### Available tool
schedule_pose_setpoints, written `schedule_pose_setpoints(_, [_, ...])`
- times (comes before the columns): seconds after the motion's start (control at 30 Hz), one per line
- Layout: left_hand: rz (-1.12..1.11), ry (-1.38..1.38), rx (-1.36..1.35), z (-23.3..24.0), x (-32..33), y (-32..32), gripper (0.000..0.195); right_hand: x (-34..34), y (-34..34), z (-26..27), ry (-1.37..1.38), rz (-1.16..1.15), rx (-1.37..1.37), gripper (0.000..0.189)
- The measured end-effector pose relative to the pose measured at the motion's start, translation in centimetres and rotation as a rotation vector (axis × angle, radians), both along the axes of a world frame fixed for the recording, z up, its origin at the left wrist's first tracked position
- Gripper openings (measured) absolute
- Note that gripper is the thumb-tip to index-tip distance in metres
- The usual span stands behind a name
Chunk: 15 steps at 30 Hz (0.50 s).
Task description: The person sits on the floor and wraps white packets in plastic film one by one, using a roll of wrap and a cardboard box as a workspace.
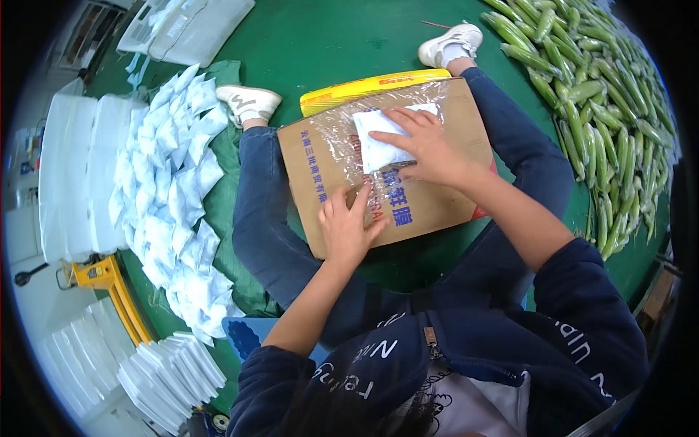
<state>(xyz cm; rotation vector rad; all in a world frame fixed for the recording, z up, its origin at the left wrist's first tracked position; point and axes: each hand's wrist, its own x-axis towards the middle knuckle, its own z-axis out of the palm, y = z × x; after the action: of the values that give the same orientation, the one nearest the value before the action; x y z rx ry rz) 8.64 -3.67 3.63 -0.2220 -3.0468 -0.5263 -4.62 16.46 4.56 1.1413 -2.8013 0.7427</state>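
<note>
A white packet (pixel 377 151) lies on clear plastic film (pixel 327 129) stretched across a printed cardboard box (pixel 307 188) between my legs. My right hand (pixel 431 145) grips the packet, its fingers spread over the top and its thumb by the near edge. Lower on the box, my left hand (pixel 345 226) has its fingers apart around the film's near edge. Whether its fingertips touch the film I cannot tell. Along the box's far side runs a yellow roll (pixel 349 90) of plastic film, partly hidden.
Heaped at my left are many white-blue packets (pixel 175 158). Film-wrapped green vegetables (pixel 595 104) form a pile at my right. White foam boxes (pixel 71 175), a yellow pallet jack (pixel 112 284) and stacked white foam sheets (pixel 169 377) stand farther left. A white crate (pixel 191 27) is at the far left.
</note>
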Motion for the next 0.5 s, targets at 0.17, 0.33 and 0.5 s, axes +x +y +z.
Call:
schedule_pose_setpoints(0.17, [-0.087, 0.167, 0.003, -1.7, -1.3, -3.5, 0.014, -0.5, -1.3, 0.3, 0.073, 0.021, 0.202, 0.076])
schedule_pose_setpoints(0.33, [0.008, 0.257, 0.454, 1.2, 2.3, -4.4, 0.007, 2.0, 1.1, 1.6, 0.02, 0.171, 0.162, 0.071])
schedule_pose_setpoints(0.5, [-0.054, 0.584, 0.883, 3.3, 1.2, -1.5, 0.009, 2.3, 1.2, 4.3, -0.325, 0.324, 0.072, 0.065])
